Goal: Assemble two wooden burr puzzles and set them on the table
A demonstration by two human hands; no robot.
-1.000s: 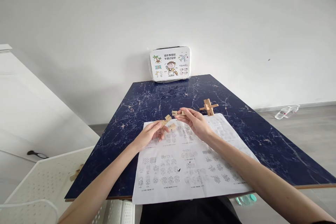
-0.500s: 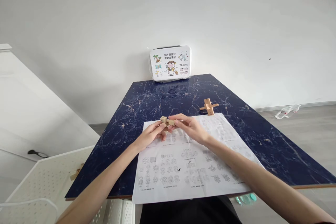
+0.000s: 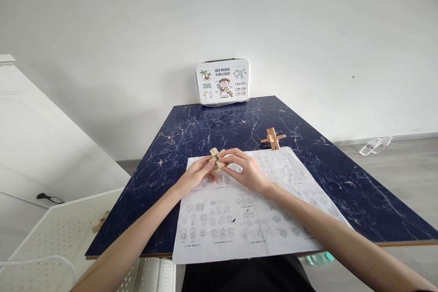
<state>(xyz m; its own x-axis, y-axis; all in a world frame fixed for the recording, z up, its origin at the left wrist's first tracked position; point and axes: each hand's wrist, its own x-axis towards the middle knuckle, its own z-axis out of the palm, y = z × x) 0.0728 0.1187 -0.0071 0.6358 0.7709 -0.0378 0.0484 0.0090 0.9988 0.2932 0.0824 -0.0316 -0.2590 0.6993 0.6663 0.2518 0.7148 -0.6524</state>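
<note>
Several notched wooden puzzle pieces are joined crosswise between my two hands, above the top edge of a printed diagram sheet. My left hand is closed on them from the left, thumb on top. From the right, the fingertips of my right hand pinch the same pieces. Fingers hide part of how the pieces meet. Past the sheet's upper right edge, a wooden cross-shaped puzzle stands on the dark blue marbled table.
A white cartoon case leans against the wall at the table's back edge. Left of the table, a white perforated surface holds wooden pieces. Plastic bottles lie on the floor at right.
The held wooden pieces have turned between my hands and now slant differently, showing more of their top. My right hand's fingers have shifted their hold.
</note>
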